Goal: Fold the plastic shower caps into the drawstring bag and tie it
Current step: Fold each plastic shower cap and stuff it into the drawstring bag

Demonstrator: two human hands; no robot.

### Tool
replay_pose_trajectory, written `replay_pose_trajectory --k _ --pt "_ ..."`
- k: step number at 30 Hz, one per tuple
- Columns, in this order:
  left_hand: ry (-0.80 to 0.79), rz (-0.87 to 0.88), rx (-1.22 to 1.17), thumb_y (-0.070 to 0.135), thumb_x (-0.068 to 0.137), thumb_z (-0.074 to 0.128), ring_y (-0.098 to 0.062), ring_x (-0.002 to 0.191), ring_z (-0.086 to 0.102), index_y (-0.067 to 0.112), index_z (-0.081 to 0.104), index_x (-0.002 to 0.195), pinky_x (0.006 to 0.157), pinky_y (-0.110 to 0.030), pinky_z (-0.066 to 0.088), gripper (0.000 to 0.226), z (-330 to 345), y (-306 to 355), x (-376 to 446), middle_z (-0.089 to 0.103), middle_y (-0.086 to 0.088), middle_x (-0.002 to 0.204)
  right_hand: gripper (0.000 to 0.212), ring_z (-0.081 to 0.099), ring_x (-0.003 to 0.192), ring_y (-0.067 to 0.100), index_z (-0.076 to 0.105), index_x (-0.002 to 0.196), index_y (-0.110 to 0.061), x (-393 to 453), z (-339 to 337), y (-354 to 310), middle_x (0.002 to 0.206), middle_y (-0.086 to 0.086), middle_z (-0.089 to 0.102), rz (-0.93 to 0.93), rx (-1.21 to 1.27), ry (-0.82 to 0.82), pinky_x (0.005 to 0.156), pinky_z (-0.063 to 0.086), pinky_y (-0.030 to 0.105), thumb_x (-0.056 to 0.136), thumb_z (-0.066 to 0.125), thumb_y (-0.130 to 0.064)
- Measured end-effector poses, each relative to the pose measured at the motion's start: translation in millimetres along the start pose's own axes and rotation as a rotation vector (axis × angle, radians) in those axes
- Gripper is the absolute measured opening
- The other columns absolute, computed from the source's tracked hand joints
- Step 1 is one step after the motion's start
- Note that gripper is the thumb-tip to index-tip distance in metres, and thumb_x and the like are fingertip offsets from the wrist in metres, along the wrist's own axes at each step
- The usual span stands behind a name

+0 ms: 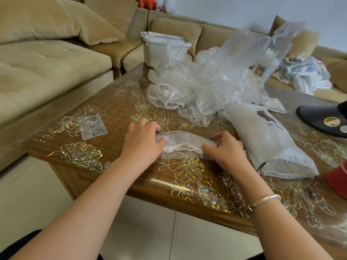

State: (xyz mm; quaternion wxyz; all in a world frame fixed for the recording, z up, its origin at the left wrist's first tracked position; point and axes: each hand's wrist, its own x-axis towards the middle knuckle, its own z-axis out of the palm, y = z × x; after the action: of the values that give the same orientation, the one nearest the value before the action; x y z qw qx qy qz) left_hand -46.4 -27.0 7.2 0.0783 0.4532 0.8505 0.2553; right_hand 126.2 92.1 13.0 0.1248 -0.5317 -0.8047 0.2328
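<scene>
A clear plastic shower cap [183, 144], folded into a long narrow strip, lies on the table in front of me. My left hand [143, 141] grips its left end with curled fingers. My right hand [224, 149] pinches its right end. A heap of loose clear shower caps [197, 85] sits behind it near the table's middle. The white drawstring bag [266, 139] lies flat to the right of my right hand, its mouth and black cord [262, 167] toward the table's near edge.
The wooden table [116, 109] has a clear flower-printed cover. A white lidded box [159, 48] stands at the back, a card [92, 126] at left, a black round object [323, 120] and a red thing [338, 180] at right. A beige sofa surrounds the table.
</scene>
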Motion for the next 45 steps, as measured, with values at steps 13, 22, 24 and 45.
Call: replay_pose_trajectory --k 13,22,24,45 --pt "-0.125 0.009 -0.734 0.062 0.089 0.048 -0.002 0.104 0.057 0.029 0.06 0.119 0.083 -0.02 0.042 0.047 -22.8 16.0 -2.5 0.061 0.018 0.115 0.026 0.062 0.061 0.017 0.06 0.105 -0.003 -11.1 -28.7 -18.6 0.09 0.009 0.069 -0.149 1.318 -0.408 0.046 0.052 0.023 0.08 0.068 -0.004" --pt "-0.405 -0.172 -1.133 0.01 0.088 0.069 -0.022 0.1 0.071 0.017 0.062 0.122 0.081 -0.036 0.059 0.036 -25.0 20.3 -10.5 0.073 -0.003 0.113 0.051 0.066 0.11 0.028 0.047 0.134 -0.006 -2.9 -21.4 -13.1 0.131 0.017 0.06 -0.111 1.537 -0.311 0.081 0.059 0.032 0.087 0.067 -0.012" --pt "-0.315 -0.259 -1.225 0.008 0.088 0.069 -0.022 0.098 0.071 0.014 0.061 0.123 0.074 -0.033 0.06 0.037 -21.1 19.9 -8.3 0.073 -0.005 0.111 0.055 0.06 0.12 0.02 0.043 0.141 -0.015 -4.3 -16.6 -12.4 0.139 0.007 0.053 -0.186 1.231 -0.106 0.084 0.057 0.027 0.09 0.064 -0.006" --pt "0.007 0.089 -0.42 0.017 0.094 0.062 -0.004 0.082 0.06 0.021 0.067 0.097 0.061 -0.008 0.043 0.007 -3.1 22.5 -19.9 0.065 0.009 0.093 0.011 0.052 0.094 0.006 0.069 0.096 -0.024 -32.5 7.9 -9.2 0.084 -0.023 0.058 -0.758 0.08 0.087 0.092 0.034 0.025 0.086 0.065 -0.019"
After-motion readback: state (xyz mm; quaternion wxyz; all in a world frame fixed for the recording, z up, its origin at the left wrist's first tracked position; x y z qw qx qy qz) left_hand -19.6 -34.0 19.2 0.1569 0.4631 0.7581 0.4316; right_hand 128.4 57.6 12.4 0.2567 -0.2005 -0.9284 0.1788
